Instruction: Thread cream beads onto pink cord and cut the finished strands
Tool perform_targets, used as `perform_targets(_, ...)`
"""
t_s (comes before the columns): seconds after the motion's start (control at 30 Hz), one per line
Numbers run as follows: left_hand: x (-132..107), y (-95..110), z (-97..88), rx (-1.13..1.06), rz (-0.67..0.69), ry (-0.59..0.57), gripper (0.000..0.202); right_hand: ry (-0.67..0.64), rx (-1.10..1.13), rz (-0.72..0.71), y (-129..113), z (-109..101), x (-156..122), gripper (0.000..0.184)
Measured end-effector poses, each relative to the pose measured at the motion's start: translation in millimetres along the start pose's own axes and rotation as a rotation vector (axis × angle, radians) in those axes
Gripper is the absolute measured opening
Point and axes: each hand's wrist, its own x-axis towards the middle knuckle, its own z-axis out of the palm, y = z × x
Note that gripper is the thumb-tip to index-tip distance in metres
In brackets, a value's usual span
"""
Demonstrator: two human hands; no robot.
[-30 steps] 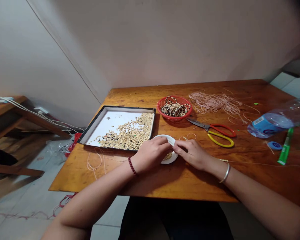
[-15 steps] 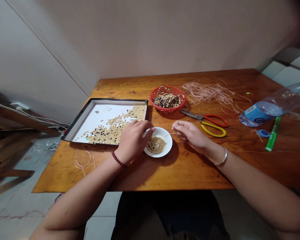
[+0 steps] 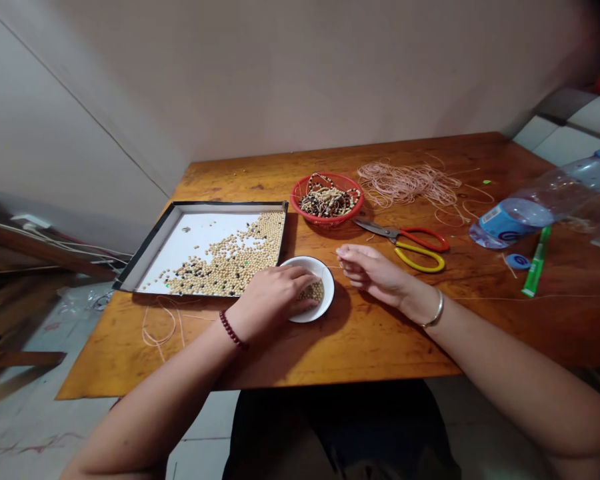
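White dish (image 3: 331, 291) sits on the wooden worktop (image 3: 240, 360), just beside the lower right corner of the black-rimmed tray (image 3: 205, 205), with a small heap of pale beads (image 3: 313, 291) in its bottom. Left hand (image 3: 270, 300) lies over the dish, fingers curled down among the beads; they hide whether any bead is pinched, so cannot tell. Right hand (image 3: 373, 273) hovers just right of the dish, thumb and fingertips drawn narrow. A fine cord (image 3: 331, 267) seems to leave those fingertips, though it is too thin to be sure of a hold.

Risks, as judged: the dish is shallow and unsecured, so pressure on its rim could tip it and send beads rolling across the worktop. A loose pinch could let the cord slip. Its free length could also snag on the red-and-yellow-handled scissors (image 3: 420, 247), close behind the right hand.

Orientation: the dish is round, with no long axis. The cord's visible end points left toward the dish, its long axis lying roughly level across the view.
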Motion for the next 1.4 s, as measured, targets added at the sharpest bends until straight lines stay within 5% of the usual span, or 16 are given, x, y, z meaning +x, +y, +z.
perform_targets(0.37, 1, 1, 6.8, -0.192, -0.047, -0.015, 0.022, 0.079, -0.237, -0.125, -3, 4, -1, 0.035)
perform_targets(0.53, 3, -3, 11.3, -0.335, -0.1, 0.093, 0.019, 0.123, -0.463, -0.332, 2, 2, 3, 0.039)
perform_targets(0.8, 6, -2, 12.9, -0.514, -0.206, 0.228, 0.013, 0.062, -0.826, -0.416, 9, 5, -6, 0.021)
perform_targets(1.4, 1, -2, 20.2, -0.337, -0.182, 0.234, 0.019, 0.07, -1.159, -0.577, 16, 13, -13, 0.014)
